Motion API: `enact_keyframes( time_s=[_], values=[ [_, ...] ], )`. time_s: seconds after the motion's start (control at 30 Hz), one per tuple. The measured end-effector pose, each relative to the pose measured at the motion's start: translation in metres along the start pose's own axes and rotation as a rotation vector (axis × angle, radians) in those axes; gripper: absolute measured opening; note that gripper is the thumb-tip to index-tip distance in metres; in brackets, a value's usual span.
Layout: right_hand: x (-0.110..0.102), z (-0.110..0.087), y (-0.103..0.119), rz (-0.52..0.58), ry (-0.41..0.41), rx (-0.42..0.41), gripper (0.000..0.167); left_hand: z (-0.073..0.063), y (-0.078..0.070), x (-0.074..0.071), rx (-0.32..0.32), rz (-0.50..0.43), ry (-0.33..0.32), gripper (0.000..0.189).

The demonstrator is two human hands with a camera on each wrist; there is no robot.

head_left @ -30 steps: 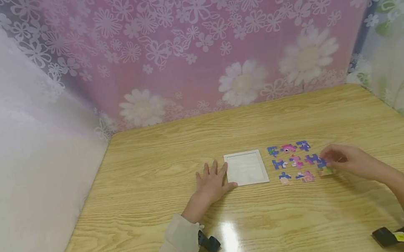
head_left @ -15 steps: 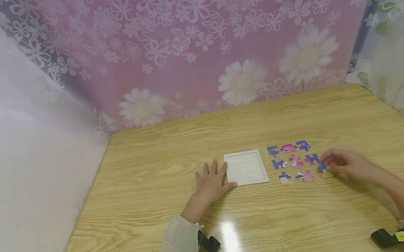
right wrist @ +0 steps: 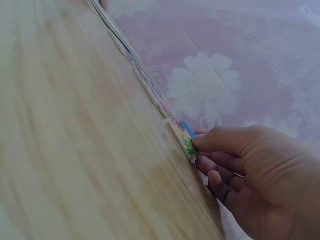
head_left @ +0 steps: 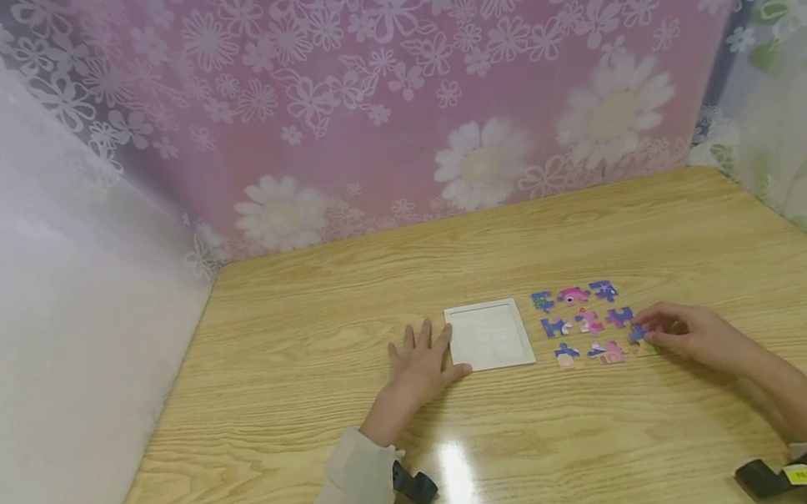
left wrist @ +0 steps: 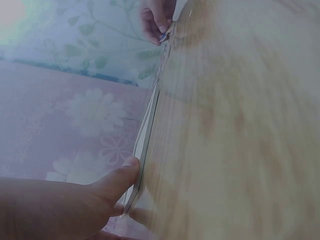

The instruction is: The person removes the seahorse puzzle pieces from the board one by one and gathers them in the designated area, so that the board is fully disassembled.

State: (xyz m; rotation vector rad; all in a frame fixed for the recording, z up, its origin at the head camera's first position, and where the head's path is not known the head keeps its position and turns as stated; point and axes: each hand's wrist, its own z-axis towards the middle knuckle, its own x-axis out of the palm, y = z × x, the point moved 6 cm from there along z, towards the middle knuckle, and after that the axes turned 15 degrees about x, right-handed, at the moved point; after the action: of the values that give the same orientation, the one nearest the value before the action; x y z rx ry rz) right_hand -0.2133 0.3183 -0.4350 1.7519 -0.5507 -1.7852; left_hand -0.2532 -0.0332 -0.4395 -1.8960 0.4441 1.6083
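In the head view my left hand [head_left: 421, 374] lies with its fingers spread at the left edge of a white square puzzle frame [head_left: 493, 363]. The thumb touches the frame's rim in the left wrist view. On the right, my right hand [head_left: 689, 332] pinches a corner jigsaw piece [right wrist: 183, 140], sandy with green weed and some blue, between thumb and fingers. That piece sits at the lower right of several other jigsaw pieces [head_left: 587, 320], laid in rows beside the frame. They are blue and pink, and one shows a pink fish [head_left: 573, 296].
Everything lies on a wood-grain table [head_left: 349, 301]. A pink floral curtain [head_left: 387, 119] hangs behind it, with pale cloth at both sides. Each sleeve carries a black wrist camera [head_left: 801, 472], and light glares off the table's front.
My right hand has shifted slightly left with the corner piece, closer to the neighbouring pieces. My left hand keeps its place on the frame.
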Motion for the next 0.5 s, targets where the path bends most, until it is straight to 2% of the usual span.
enact_keyframes(
  time_s=[0.33, 0.5],
  values=[
    [0.0001, -0.0018, 0.003, -0.007, -0.018, -0.018, 0.017, -0.0006, -0.0004, -0.0013, 0.003, -0.008, -0.011, 0.075],
    [0.0005, -0.0022, 0.0031, -0.014, -0.036, -0.054, 0.017, -0.0011, -0.001, -0.0025, 0.006, -0.011, -0.014, 0.075]
  ],
)
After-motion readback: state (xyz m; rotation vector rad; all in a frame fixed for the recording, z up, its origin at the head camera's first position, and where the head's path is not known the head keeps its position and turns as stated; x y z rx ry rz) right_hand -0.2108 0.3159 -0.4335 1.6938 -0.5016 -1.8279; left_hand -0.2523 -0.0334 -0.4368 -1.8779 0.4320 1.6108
